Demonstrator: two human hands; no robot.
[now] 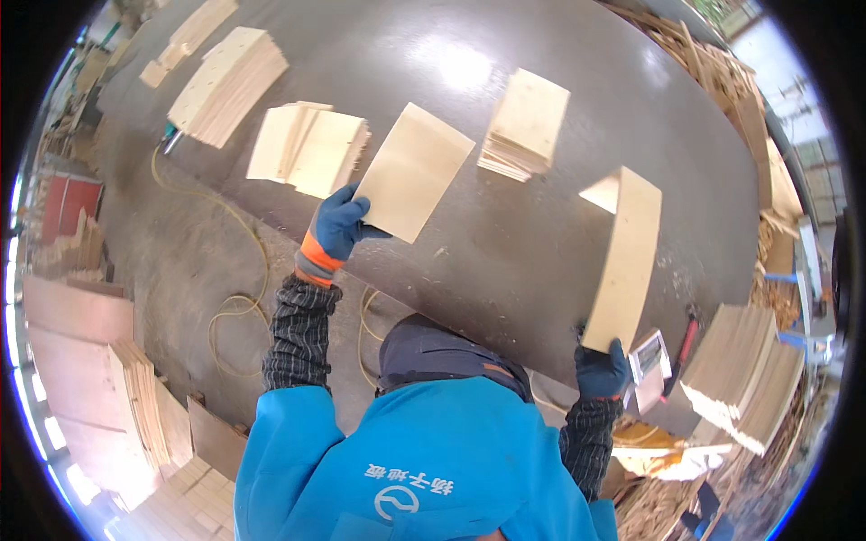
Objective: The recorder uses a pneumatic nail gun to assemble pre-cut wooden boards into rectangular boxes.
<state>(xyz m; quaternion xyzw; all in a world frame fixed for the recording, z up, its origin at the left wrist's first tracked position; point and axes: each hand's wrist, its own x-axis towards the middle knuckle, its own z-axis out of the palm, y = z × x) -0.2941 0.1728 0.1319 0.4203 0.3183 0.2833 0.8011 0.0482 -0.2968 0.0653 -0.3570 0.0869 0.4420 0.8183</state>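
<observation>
Blue-gloved left hand [340, 224], fingers gripping 1 wood sheet [417, 171]; right hand [602, 370], fingers gripping 1 long wood strip [631, 252], at a grey desk [514, 261].

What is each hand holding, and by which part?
Left hand: a thin wooden sheet, by its near edge. Right hand: a long wooden strip, by its near end.

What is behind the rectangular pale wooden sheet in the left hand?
Behind the sheet, part of the blue-gloved left hand shows; grey tabletop shows beyond. Anything else there is covered.
</observation>
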